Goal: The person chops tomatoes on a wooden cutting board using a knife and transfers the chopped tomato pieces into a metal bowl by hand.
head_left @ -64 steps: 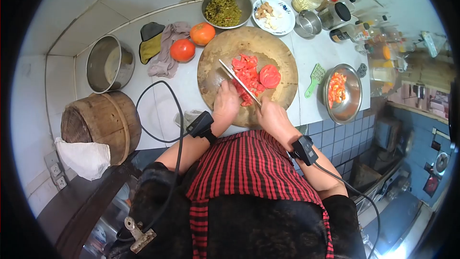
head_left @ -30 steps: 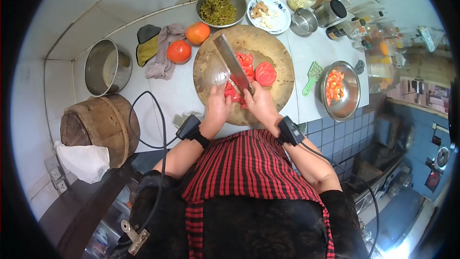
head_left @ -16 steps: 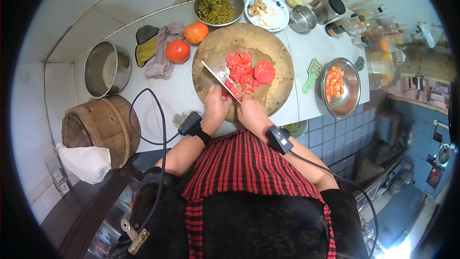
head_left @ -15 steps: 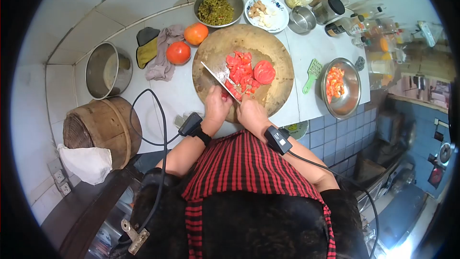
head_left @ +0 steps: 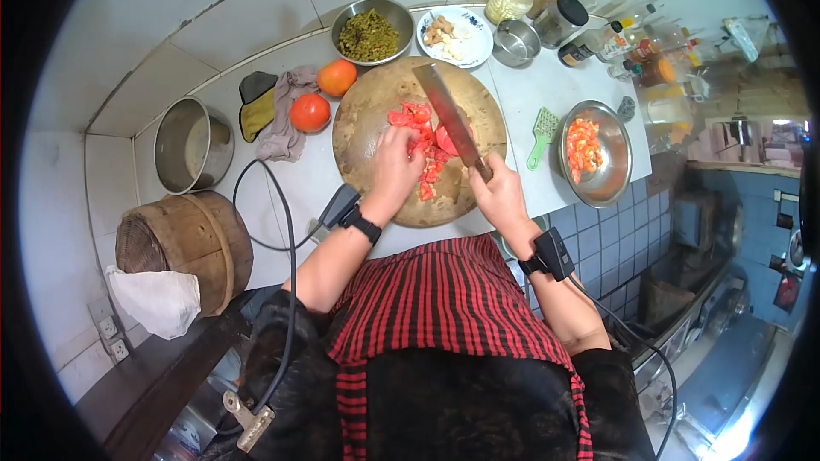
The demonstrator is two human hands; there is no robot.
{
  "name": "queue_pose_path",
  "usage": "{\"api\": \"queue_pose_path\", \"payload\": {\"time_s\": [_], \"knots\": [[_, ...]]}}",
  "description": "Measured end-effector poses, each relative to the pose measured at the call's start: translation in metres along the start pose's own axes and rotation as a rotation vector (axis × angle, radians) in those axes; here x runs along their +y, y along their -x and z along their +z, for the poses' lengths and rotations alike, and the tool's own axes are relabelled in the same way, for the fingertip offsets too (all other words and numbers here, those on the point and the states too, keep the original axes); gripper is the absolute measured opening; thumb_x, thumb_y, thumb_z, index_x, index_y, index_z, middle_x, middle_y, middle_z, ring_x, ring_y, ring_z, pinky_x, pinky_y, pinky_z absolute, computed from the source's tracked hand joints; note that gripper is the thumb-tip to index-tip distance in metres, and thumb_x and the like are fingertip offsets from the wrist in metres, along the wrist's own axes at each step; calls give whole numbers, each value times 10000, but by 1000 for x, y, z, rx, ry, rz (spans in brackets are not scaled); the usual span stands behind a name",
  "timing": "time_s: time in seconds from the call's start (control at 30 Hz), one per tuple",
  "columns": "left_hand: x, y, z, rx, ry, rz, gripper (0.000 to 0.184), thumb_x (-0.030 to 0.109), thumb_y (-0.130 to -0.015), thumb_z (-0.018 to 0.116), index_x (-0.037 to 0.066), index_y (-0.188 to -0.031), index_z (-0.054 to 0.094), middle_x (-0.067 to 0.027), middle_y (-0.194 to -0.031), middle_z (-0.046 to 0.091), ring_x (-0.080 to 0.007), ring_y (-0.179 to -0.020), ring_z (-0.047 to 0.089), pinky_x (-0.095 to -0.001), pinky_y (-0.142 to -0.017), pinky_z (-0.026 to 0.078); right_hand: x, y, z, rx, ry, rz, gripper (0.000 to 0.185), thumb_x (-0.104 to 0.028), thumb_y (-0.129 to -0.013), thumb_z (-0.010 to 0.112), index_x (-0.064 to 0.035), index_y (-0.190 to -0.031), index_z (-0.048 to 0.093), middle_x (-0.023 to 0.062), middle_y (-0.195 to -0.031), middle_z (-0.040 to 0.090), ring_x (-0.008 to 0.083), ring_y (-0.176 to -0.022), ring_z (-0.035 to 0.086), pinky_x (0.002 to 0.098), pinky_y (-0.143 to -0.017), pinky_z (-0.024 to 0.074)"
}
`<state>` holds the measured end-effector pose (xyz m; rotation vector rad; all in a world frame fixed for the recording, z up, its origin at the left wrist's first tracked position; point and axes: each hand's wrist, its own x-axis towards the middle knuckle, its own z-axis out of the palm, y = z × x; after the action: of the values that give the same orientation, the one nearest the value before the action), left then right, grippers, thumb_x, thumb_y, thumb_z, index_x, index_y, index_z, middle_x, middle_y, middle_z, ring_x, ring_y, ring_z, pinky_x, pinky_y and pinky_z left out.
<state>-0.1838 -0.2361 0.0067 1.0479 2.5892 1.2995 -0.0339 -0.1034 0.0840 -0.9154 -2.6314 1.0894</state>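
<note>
My right hand (head_left: 500,192) grips the handle of a cleaver (head_left: 451,113), its blade raised and slanting up to the left over the round wooden chopping board (head_left: 363,119). Chopped tomato (head_left: 410,116) lies in a heap mid-board, with smaller red bits trailing toward me. Against that heap, my left hand (head_left: 396,166) has its fingers curled round tomato pieces; the fingertips are partly hidden. A larger cut tomato part (head_left: 445,138) sits partly behind the blade.
Two whole tomatoes (head_left: 309,112) stand left of the board. Behind it are a bowl of chopped greens (head_left: 405,15) and a plate (head_left: 483,32) with ginger and garlic. To the right lie a green grater (head_left: 545,130) and a steel bowl (head_left: 611,183) of cut tomato.
The cleaver has lifted from the near-left of the board and swung up to the right in my right hand. My left hand has moved forward onto the chopped tomato.
</note>
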Motion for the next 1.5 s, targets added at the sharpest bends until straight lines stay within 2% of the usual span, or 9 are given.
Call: {"api": "queue_pose_path", "payload": {"time_s": [0.03, 0.17, 0.47, 0.53, 0.67, 1.0, 1.07, 1.23, 1.5], "knots": [[6, -9, 4, -64, 8, 72, 393, 101, -734, 722, 69, -1112, 620, -134, -1061, 587, -327, -1061, 563, -457, -937, 460, -1, -1, -5, 36, -21, 18, 214, -197, -890, 643, -2, -914, 560, 281, -731, 623, 492, -741, 616, 526, -634, 484], [15, -38, 35, -134, -239, 404, 515, 139, -705, 754, 88, -1203, 631, -127, -1068, 593, -325, -1087, 549, -512, -992, 391, 7, -2, -12, 127, -116, 33, 217, -189, -892, 647, 5, -940, 562, 275, -748, 631, 487, -746, 625, 513, -632, 489], [24, -83, 80, -253, -147, 69, 495, 195, -736, 780, 78, -1197, 640, -179, -1078, 617, -373, -951, 640, -450, -826, 516, 2, 7, -25, 216, -95, 26, 161, -150, -874, 667, -35, -951, 584, 216, -720, 650, 413, -702, 667, 458, -610, 515], [43, -86, 57, -553, -257, 25, 523, 224, -680, 807, 87, -1157, 644, -199, -1109, 609, -374, -1014, 633, -457, -855, 513, 4, 11, -27, 218, -96, 15, 167, -144, -868, 676, -36, -952, 580, 208, -712, 649, 407, -693, 667, 449, -603, 515], [16, -74, 67, -598, -370, 361, 568, 286, -653, 820, 41, -1113, 597, -206, -1088, 575, -391, -1005, 605, -494, -853, 492, 11, 16, -28, 219, -123, 41, 173, -135, -862, 687, -34, -948, 574, 194, -683, 635, 397, -663, 660, 429, -580, 506], [-3, -76, 52, -189, -201, 82, 689, 305, -724, 779, 3, -1295, 541, -208, -1164, 565, -387, -1160, 510, -481, -1039, 391, 11, 17, -28, 158, -239, 28, 190, -168, -900, 680, -16, -949, 577, 128, -628, 626, 261, -515, 619, 370, -518, 482], [-38, -73, 43, -74, -98, 110, 613, 312, -820, 700, -10, -1317, 539, -225, -1284, 545, -402, -1240, 475, -480, -1089, 356, 11, 24, -25, 10, -668, 324, 165, -156, -945, 654, -34, -899, 555, 6, -580, 534, 122, -424, 466, 275, -440, 403], [-73, -59, 25, -374, 79, 82, 520, 364, -927, 590, 67, -1352, 563, -154, -1432, 497, -410, -1416, 328, -445, -1202, 234, 66, 64, 0, -172, -878, 644, 203, -203, -977, 627, -44, -899, 527, 16, -570, 501, 124, -409, 480, 288, -401, 432], [-54, -16, 11, -399, 80, 223, 743, 463, -755, 760, 61, -1346, 556, -169, -1419, 473, -398, -1350, 395, -521, -1144, 302, 87, 72, 65, -157, -958, 749, 249, -217, -966, 644, -29, -869, 512, 18, -553, 471, 130, -408, 459, 320, -407, 461]]}}
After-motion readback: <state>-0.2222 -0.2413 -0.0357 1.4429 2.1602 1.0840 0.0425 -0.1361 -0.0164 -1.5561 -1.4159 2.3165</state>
